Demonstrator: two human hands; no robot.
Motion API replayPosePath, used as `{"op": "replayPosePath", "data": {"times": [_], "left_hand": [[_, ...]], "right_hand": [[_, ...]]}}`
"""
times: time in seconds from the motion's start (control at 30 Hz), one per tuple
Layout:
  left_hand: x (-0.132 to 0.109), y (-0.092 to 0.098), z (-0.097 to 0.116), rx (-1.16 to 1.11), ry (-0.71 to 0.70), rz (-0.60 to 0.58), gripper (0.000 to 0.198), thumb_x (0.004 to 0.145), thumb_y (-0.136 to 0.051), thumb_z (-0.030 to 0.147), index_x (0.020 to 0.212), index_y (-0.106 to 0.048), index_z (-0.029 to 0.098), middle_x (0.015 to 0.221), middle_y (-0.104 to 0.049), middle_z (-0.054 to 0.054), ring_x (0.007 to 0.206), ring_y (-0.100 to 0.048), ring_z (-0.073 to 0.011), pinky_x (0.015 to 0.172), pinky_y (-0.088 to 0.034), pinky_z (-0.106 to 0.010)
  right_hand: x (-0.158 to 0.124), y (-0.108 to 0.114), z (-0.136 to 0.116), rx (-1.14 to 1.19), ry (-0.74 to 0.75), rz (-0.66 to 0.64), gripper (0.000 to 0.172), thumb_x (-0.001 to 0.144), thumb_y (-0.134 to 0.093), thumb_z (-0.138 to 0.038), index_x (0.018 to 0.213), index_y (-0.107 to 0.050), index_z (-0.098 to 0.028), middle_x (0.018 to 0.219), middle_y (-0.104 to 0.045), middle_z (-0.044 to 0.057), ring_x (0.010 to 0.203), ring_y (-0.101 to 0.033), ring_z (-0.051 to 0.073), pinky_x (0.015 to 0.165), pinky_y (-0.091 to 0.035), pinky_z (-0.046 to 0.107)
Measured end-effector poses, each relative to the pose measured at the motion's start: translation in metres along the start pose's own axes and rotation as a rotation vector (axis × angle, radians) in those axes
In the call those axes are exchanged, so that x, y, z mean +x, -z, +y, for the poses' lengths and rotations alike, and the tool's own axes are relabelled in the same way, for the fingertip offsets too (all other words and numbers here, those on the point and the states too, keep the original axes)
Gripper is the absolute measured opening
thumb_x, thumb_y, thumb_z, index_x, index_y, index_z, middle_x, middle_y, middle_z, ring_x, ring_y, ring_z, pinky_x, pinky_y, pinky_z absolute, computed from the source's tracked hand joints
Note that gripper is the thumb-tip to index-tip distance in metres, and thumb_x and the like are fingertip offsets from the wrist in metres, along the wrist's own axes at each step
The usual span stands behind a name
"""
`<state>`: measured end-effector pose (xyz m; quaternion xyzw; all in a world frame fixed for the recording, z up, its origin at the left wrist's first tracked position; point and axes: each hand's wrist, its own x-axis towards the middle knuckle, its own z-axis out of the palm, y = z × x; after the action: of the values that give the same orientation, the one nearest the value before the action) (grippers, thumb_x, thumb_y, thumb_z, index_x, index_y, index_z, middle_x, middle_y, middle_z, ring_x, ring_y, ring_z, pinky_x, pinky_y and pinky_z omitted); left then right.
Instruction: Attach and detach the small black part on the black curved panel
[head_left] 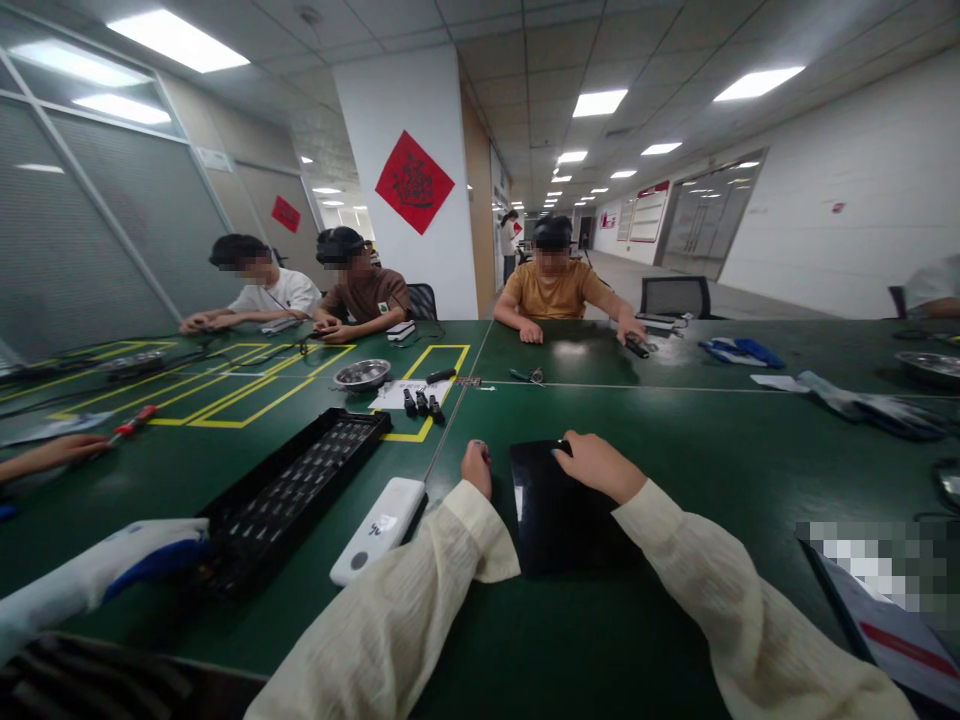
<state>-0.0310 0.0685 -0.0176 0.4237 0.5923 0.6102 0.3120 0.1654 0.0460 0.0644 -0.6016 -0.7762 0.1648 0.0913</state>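
A glossy black flat panel point(544, 510) lies on the green table in front of me. My right hand point(604, 466) is closed on its far edge, the fingertips at the upper corner; part of the panel is hidden under the hand and sleeve. Just left of the panel, apart from it, my left hand point(477, 468) rests on the table with its fingers curled in. Whether anything is inside that fist cannot be seen. A white power bank point(379, 530) with handwriting on it lies beside my left forearm.
Left of the power bank is a long black tray point(300, 490), touched by a neighbour's gloved hand point(154, 555). Beyond stand small black cylinders point(424, 405), a metal bowl point(362, 375) and pliers point(527, 376). A red-handled screwdriver point(136, 424) is far left. Several people sit opposite.
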Motion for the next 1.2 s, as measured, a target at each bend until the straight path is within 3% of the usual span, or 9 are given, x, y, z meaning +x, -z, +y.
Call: {"op": "replayPosePath", "data": {"times": [0.1, 0.17, 0.3, 0.4, 0.53, 0.7, 0.9, 1.2], "left_hand": [[0.003, 0.0, -0.005, 0.019, -0.004, 0.018, 0.021, 0.073, -0.028, 0.029, 0.055, -0.035, 0.02, 0.053, -0.035, 0.004, 0.049, -0.036, -0.0099, 0.047, -0.029, -0.021], [0.004, 0.0, -0.006, 0.035, -0.008, 0.02, 0.021, 0.074, -0.027, 0.03, 0.056, -0.034, 0.02, 0.053, -0.034, 0.005, 0.049, -0.036, -0.01, 0.048, -0.029, -0.021], [0.003, 0.0, -0.005, 0.094, -0.042, -0.032, 0.023, 0.077, -0.026, 0.028, 0.057, -0.033, 0.02, 0.053, -0.034, 0.005, 0.051, -0.036, -0.0106, 0.051, -0.03, -0.022], [-0.002, -0.002, -0.003, 0.161, -0.1, -0.134, 0.022, 0.077, -0.033, 0.025, 0.056, -0.035, 0.02, 0.053, -0.036, 0.005, 0.053, -0.037, -0.0109, 0.055, -0.031, -0.023], [-0.012, -0.008, -0.001, 0.258, -0.19, -0.269, 0.022, 0.076, -0.04, 0.022, 0.055, -0.038, 0.019, 0.055, -0.039, 0.004, 0.057, -0.04, -0.0118, 0.059, -0.034, -0.025], [-0.027, -0.01, 0.001, 0.366, -0.294, -0.36, 0.02, 0.081, -0.038, 0.024, 0.062, -0.041, 0.02, 0.065, -0.044, 0.001, 0.068, -0.045, -0.0143, 0.069, -0.038, -0.029], [-0.037, -0.009, 0.004, 0.445, -0.379, -0.462, 0.018, 0.084, -0.033, 0.027, 0.071, -0.043, 0.02, 0.073, -0.046, -0.001, 0.075, -0.047, -0.0157, 0.076, -0.039, -0.031], [-0.038, -0.009, 0.004, 0.548, -0.474, -0.515, 0.025, 0.088, -0.024, 0.031, 0.08, -0.045, 0.019, 0.08, -0.05, -0.004, 0.081, -0.049, -0.0164, 0.077, -0.041, -0.03]], "right_hand": [[0.001, 0.011, 0.007, 0.273, -0.068, -0.189, 0.032, 0.086, -0.036, -0.042, 0.097, -0.048, -0.014, 0.082, -0.055, 0.01, 0.051, -0.057, 0.013, 0.047, -0.05, 0.03], [0.002, 0.02, 0.013, 0.406, -0.106, -0.249, 0.028, 0.086, -0.037, -0.041, 0.095, -0.046, -0.016, 0.08, -0.055, 0.007, 0.047, -0.055, 0.011, 0.043, -0.05, 0.029], [0.003, 0.035, 0.034, 0.605, -0.121, -0.317, 0.017, 0.086, -0.037, -0.031, 0.094, -0.045, -0.018, 0.076, -0.054, 0.002, 0.046, -0.056, 0.011, 0.045, -0.05, 0.029], [0.005, 0.034, 0.054, 0.834, -0.086, -0.283, 0.02, 0.086, -0.033, -0.029, 0.1, -0.044, -0.019, 0.077, -0.053, 0.002, 0.048, -0.056, 0.011, 0.049, -0.049, 0.028], [0.013, 0.012, 0.071, 1.132, -0.059, -0.257, 0.022, 0.086, -0.031, -0.029, 0.105, -0.04, -0.021, 0.077, -0.054, 0.001, 0.051, -0.056, 0.011, 0.057, -0.049, 0.031], [0.027, -0.034, 0.072, 1.541, -0.137, -0.208, 0.02, 0.082, -0.037, -0.023, 0.1, -0.046, -0.021, 0.079, -0.058, 0.003, 0.057, -0.057, 0.014, 0.051, -0.047, 0.029], [0.035, -0.069, 0.067, 1.646, -0.119, -0.159, 0.019, 0.078, -0.043, -0.026, 0.095, -0.052, -0.023, 0.076, -0.06, 0.001, 0.066, -0.058, 0.015, 0.055, -0.048, 0.028], [0.028, -0.075, 0.061, 1.675, 0.003, -0.108, 0.022, 0.075, -0.05, -0.029, 0.097, -0.052, -0.025, 0.074, -0.059, 0.0, 0.057, -0.056, 0.013, 0.046, -0.045, 0.023]]}}
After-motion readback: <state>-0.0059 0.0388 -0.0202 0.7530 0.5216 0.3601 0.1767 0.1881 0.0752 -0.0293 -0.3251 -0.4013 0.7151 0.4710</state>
